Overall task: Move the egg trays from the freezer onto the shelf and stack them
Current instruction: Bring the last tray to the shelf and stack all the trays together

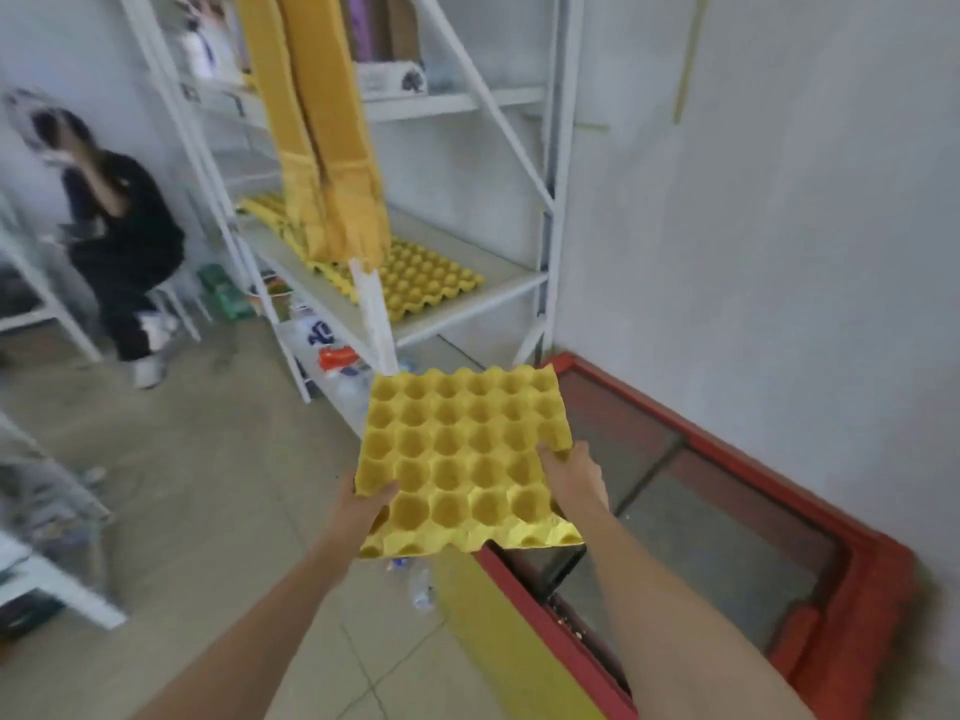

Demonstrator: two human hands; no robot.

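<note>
I hold a yellow egg tray (467, 459) level between my left hand (363, 504) and right hand (571, 472) — both grasping its edges. Its empty cups face up. Ahead of my hands, more trays (421, 275) lie on the shelf (498, 296); the red-rimmed freezer (727, 511) sits right.

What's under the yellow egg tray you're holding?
Under the tray: both hands, left hand and right hand, the floor, a freezer corner. The fingers below and the tray's underside are hidden.

Both bare arms reach forward, left hand (363, 504) and right hand (571, 472) with fingers clamped.
</note>
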